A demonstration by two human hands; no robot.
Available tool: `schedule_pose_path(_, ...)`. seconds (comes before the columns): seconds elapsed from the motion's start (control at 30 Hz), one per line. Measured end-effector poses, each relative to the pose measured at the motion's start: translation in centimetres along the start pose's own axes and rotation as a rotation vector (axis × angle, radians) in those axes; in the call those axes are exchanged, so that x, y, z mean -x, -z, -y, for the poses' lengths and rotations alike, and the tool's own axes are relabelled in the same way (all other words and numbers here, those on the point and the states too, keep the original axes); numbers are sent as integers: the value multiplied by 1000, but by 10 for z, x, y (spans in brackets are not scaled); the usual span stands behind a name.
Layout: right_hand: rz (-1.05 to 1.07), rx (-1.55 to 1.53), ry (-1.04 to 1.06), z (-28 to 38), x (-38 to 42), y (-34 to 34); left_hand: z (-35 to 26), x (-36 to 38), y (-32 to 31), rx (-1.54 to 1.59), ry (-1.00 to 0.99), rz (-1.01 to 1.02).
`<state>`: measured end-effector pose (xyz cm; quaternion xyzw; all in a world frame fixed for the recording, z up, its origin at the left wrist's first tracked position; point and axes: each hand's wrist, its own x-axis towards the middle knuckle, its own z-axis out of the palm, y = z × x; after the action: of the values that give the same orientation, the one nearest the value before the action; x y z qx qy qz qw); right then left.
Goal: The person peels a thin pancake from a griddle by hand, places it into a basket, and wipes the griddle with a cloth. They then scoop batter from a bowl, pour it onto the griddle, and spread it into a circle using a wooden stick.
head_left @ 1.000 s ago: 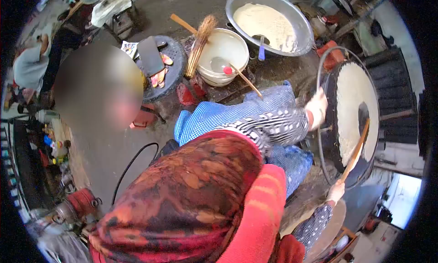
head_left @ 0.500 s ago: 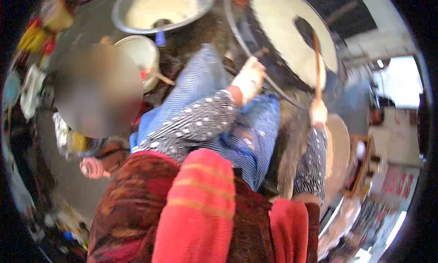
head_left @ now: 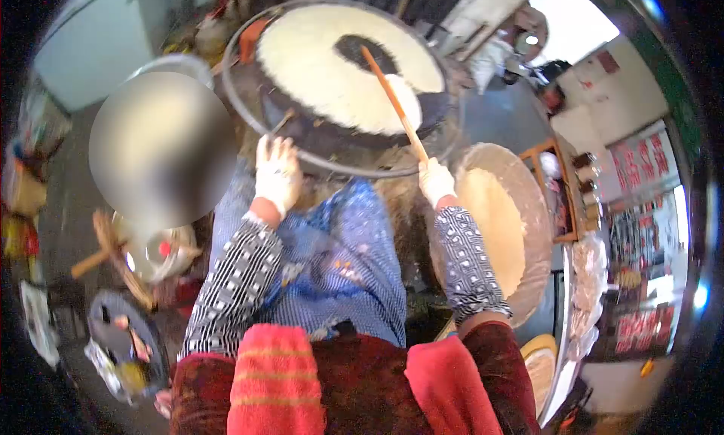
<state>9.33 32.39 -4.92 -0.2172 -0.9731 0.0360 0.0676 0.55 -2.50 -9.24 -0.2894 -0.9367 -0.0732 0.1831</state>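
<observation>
My right hand (head_left: 437, 182), in a pale glove, is closed around the lower end of a wooden stick (head_left: 394, 99). The stick reaches over a large round dark griddle (head_left: 302, 117) coated with a layer of pale batter (head_left: 309, 58). A dark bare patch (head_left: 354, 49) shows in the batter near the stick's far tip. A whiter rounded patch lies beside the stick. My left hand (head_left: 277, 173), also gloved, has its fingers spread close to the griddle's near rim and holds nothing.
A wide bowl of pale yellow flour-like material (head_left: 494, 224) stands right of my right forearm. On the left are a pot with a red spot (head_left: 160, 252), crossed wooden sticks (head_left: 113, 258) and a dark basin (head_left: 128, 333). A wooden shelf (head_left: 564, 190) stands at the right.
The view has swung right, so the griddle now sits near the centre. My left hand has moved left relative to my right hand, which still holds the stick.
</observation>
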Motion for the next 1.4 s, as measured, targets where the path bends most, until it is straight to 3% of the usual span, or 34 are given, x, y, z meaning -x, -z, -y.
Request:
schedule_pose_path(0.1,31,-33,-91,4,-11,19,14,-2,-6,-158,25,66)
schedule_pose_path(0.23,119,-9,-15,16,3,25,25,-9,12,-178,89,263)
schedule_pose_path(0.37,1,-72,-90,-1,-1,12,35,-25,40,-188,169,438)
schedule_pose_path(0.43,46,-93,-89,14,3,23,34,-30,35,-195,232,386)
schedule_pose_path(0.5,112,-20,-3,19,12,22,4,-34,53,-125,118,347)
schedule_pose_path(0.53,170,-37,-69,13,6,14,-15,-28,45,-95,25,221)
schedule_pose_path(0.63,56,-46,-148,6,-1,12,-69,-18,43,2,-82,371)
schedule_pose_path(0.7,63,-75,-172,20,2,22,-80,-9,29,-59,-59,350)
schedule_pose_path(0.8,118,-16,-44,18,8,15,-70,-5,24,-156,-74,374)
schedule_pose_path(0.9,-65,-23,-108,0,1,5,-57,-3,20,-138,-79,301)
schedule_pose_path(1.1,102,-7,-70,6,1,3,-34,0,4,-148,-54,97)
schedule_pose_path(1.23,6,48,-128,4,-10,6,-18,-5,3,-195,0,153)
schedule_pose_path(1.33,92,-58,-74,25,3,15,-5,-9,4,-194,61,218)
schedule_pose_path(1.37,219,58,-14,29,9,19,-1,-9,3,-226,73,232)
schedule_pose_path(1.4,188,30,-48,18,7,8,2,-9,8,-234,87,245)
